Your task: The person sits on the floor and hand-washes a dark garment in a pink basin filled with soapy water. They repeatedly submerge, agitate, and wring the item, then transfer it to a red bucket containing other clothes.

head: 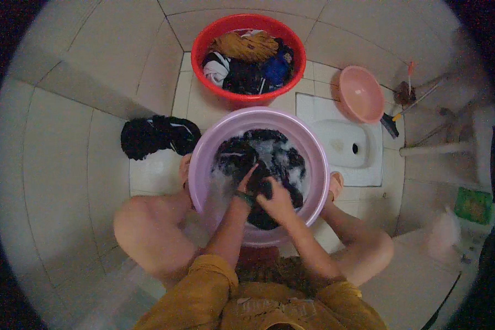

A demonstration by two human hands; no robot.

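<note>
A round lilac plastic basin (204,169) stands between my knees, with dark wet clothes (268,136) and foamy water (268,150) inside. Low in the basin, my left hand (247,181) is among the dark cloth with one digit pointing up; its other fingers are mostly hidden. A dark band (244,198) circles that wrist. My right hand (278,202) is just beside it, thumb and fingers curled around a bunched dark garment (264,187). Some of the cloth lies under water and foam, so its shape is unclear.
Beyond the basin sits a red tub (247,97) of clothes. A dark clothing pile (158,136) lies by the left wall. At right are a squat toilet (342,142), a pink basin (361,95), a brush (389,124) and a white pipe (437,149).
</note>
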